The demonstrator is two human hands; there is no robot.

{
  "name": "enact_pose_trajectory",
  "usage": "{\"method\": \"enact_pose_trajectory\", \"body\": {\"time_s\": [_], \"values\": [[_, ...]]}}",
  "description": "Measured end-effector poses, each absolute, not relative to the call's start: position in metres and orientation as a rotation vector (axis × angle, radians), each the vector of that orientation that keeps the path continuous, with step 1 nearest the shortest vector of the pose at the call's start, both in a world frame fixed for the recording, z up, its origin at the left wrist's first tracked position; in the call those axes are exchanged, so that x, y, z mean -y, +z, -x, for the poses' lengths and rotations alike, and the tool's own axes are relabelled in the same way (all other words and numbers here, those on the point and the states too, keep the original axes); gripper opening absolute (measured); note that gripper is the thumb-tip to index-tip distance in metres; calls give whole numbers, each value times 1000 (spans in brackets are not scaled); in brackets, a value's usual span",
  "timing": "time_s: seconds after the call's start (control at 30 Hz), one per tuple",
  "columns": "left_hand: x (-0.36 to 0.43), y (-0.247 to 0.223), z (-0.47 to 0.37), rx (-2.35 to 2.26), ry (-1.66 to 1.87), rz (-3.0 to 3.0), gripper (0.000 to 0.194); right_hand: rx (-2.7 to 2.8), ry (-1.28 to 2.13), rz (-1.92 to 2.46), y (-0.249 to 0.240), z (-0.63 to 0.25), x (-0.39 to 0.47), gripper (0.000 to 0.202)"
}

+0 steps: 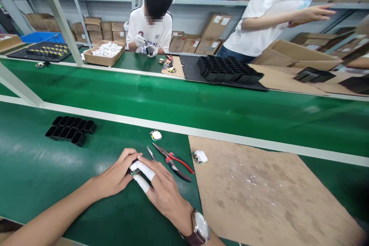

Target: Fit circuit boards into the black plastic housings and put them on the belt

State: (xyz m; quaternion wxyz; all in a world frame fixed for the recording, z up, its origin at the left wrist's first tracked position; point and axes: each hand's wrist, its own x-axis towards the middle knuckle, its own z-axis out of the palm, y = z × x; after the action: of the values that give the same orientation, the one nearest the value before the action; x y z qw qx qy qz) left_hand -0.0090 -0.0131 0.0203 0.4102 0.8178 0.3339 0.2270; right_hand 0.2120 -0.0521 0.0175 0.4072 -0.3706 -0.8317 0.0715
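Observation:
My left hand (119, 173) is closed around a small black plastic case with a green-edged circuit board (134, 169) at its opening. White finger cots cover two fingers of my right hand (163, 184), which are pressed to the board and the case from the right. Much of the case is hidden behind my fingers. Just beyond my right hand lie long-nose pliers (172, 161) with red and black handles, beside metal tweezers (150, 153) partly covered by the hand. A circuit board with a white pad (156, 135) rests farther back, and another white-topped board (200, 156) is on the cardboard's edge.
Black cases (70, 128) stand in two rows at left. A stained cardboard sheet (259, 192) covers the right. Across the green channel (173, 96), a co-worker (151, 30) handles a part near a box of white pieces (105, 52) and many black cases (227, 69). Another person (259, 27) extends an arm.

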Motion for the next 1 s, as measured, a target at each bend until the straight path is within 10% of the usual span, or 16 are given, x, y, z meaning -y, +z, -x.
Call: {"method": "enact_pose_trajectory", "body": {"time_s": [0.27, 1.0], "values": [[7, 22, 12, -934, 570, -2162, 39, 2200, 183, 945, 15, -210, 48, 25], [3, 29, 23, -776, 720, -2113, 16, 2083, 393, 1003, 10, -214, 41, 41]]}}
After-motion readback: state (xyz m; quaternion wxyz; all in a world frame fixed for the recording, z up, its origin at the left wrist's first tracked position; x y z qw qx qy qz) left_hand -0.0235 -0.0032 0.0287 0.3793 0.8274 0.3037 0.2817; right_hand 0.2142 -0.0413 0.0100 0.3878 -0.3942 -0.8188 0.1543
